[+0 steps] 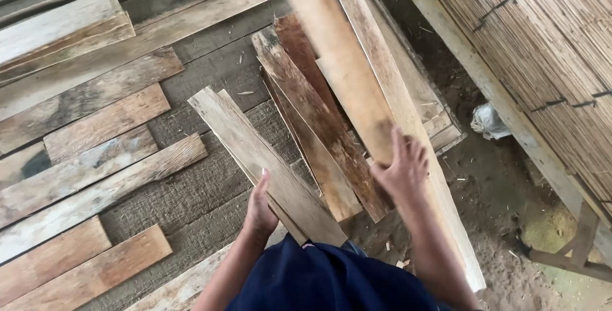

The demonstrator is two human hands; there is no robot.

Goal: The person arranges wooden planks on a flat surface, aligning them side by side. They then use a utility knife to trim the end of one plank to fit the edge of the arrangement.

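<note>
Two hands worked the boards: left hand lay flat w/ fingers together, steadying a near plank; right hand, fingers spread, gripped a pale board raised off the pile, centre-right.

I'm looking at a rough woodworking yard: weathered planks lie left of the bamboo-slat wall, with sawdust-strewn dirt just beside it

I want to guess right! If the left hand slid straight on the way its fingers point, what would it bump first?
Probably nothing soon: the left hand already rests on a pale plank, and its fingers point along that plank's length. Depth is hard to judge.
</note>
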